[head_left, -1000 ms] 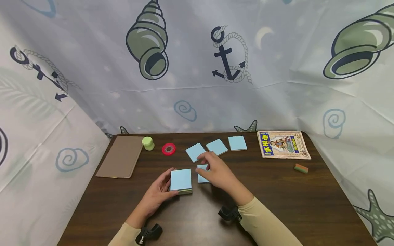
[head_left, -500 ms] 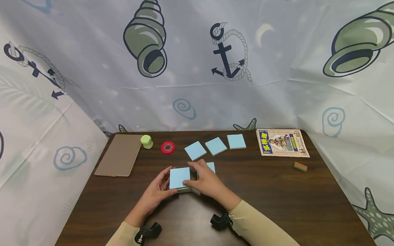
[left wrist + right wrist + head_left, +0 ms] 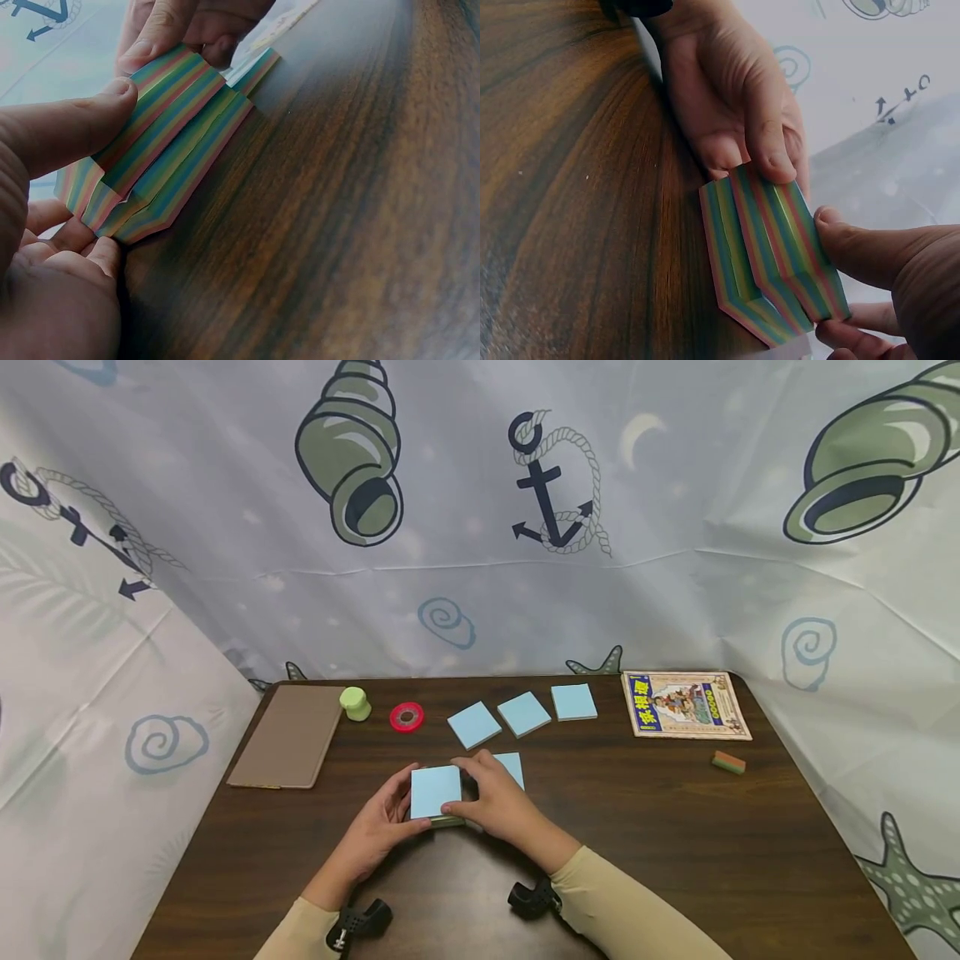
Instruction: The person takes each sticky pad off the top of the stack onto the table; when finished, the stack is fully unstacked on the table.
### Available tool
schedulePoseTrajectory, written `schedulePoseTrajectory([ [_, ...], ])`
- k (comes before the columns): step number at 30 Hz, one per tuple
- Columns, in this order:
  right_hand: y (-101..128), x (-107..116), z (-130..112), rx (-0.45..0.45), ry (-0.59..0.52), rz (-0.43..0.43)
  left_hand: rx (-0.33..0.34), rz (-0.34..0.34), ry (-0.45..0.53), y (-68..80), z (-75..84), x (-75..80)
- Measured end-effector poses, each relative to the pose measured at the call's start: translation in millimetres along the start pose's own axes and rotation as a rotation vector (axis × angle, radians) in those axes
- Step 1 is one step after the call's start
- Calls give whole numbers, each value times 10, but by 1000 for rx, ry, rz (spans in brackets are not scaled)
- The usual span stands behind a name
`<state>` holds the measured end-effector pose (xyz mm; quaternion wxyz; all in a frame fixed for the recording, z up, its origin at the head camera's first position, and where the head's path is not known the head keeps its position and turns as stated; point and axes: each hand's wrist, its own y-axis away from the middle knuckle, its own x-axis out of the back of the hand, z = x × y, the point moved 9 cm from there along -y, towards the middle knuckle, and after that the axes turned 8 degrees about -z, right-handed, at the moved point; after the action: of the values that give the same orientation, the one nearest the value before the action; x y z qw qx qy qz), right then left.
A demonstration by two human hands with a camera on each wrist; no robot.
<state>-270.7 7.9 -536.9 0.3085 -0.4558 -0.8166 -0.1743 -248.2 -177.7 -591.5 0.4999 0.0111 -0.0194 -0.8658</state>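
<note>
A stack of sticky note pads (image 3: 436, 792) with a pale blue top sits near the middle of the table. Rainbow-striped edges show on the stacked pads (image 3: 180, 135) in the left wrist view, and the layers are slightly offset. My left hand (image 3: 378, 827) grips the stack's left side, thumb at the near edge. My right hand (image 3: 506, 806) holds its right side between thumb and fingers, around the upper layers. Just behind that hand lies another blue pad (image 3: 512, 767), partly hidden by it.
Three loose blue pads (image 3: 523, 713) lie farther back. A red tape roll (image 3: 407, 717), a light green waisted object (image 3: 356, 703) and a flat brown board or notebook (image 3: 287, 737) are at the left. A printed booklet (image 3: 684, 705) and an orange-green eraser-like block (image 3: 728, 762) lie right.
My right hand has moved left from over the single pad onto the stack and now grips it. My left hand stays on the stack. The head view has shifted slightly.
</note>
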Motion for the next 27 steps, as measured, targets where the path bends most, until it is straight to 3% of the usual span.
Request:
schedulePoseTrajectory([
  [16, 28, 48, -56, 24, 25, 52, -18, -15, 19, -7, 30, -23],
  [27, 17, 96, -61, 45, 2, 109, 5, 0, 42, -15, -5, -22],
])
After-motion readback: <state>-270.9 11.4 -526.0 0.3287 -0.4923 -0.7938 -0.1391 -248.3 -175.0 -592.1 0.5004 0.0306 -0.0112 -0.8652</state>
